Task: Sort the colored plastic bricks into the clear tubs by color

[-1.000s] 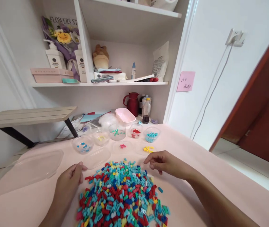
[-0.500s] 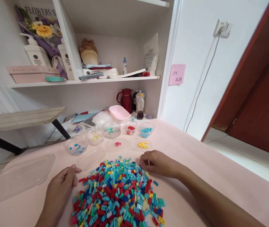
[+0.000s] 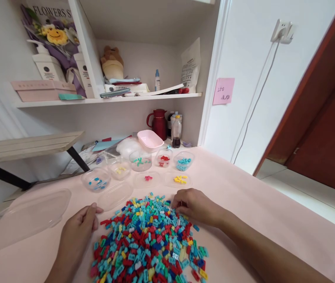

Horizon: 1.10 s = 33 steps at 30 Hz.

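Observation:
A heap of small toy building bricks in red, turquoise, blue, green and yellow covers the middle front of the table. My right hand reaches over the heap's upper right edge. Its fingers are bent down and drawn together among the bricks; whatever they pinch is hidden. To the left of the heap rests my left hand, loosely closed, thumb against the index finger, with no brick showing in it. Beyond the heap, a lid with yellow bricks and a lid with a few pink bricks lie flat.
Clear tubs hold blue bricks, pale yellow bricks, green bricks, red bricks and turquoise bricks. Clear lids lie left. Behind stand a pink basin, a red jug and a bottle.
The view has shifted slightly. My right hand has moved a little to the left over the heap's edge, fingers still bent down. My left hand keeps its place beside the heap.

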{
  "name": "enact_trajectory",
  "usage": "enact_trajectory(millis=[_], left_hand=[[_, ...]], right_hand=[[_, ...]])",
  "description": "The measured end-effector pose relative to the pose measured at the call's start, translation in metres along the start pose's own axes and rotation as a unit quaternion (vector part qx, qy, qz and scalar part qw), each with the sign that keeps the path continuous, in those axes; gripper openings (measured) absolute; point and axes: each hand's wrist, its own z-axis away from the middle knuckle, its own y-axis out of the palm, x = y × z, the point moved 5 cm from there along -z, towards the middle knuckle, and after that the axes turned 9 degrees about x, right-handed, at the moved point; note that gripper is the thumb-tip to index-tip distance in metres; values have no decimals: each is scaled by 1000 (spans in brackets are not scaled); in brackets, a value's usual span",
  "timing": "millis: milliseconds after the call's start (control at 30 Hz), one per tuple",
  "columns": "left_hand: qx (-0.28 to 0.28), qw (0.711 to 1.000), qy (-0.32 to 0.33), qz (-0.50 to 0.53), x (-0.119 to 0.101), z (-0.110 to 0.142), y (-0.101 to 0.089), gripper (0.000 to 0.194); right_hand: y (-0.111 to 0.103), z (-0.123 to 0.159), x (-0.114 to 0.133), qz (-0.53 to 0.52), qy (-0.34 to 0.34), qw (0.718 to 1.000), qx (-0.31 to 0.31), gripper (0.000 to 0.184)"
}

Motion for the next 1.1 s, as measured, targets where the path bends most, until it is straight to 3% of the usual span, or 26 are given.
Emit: enact_trajectory(millis=[300, 467, 867, 1100], left_hand=[[-4, 1000, -1, 20, -3, 1, 1, 44], [0, 1000, -6, 29, 2, -1, 3, 43], [0, 999, 5, 36, 1, 0, 4, 43], [2, 1000, -10, 29, 0, 1, 4, 40]], right_hand=[[-7, 4, 2, -114, -5, 993, -16, 13], [-6, 7, 9, -182, -40, 982, 29, 13], [5, 10, 19, -80, -132, 984, 86, 20], [4, 12, 24, -61, -154, 983, 83, 27]])
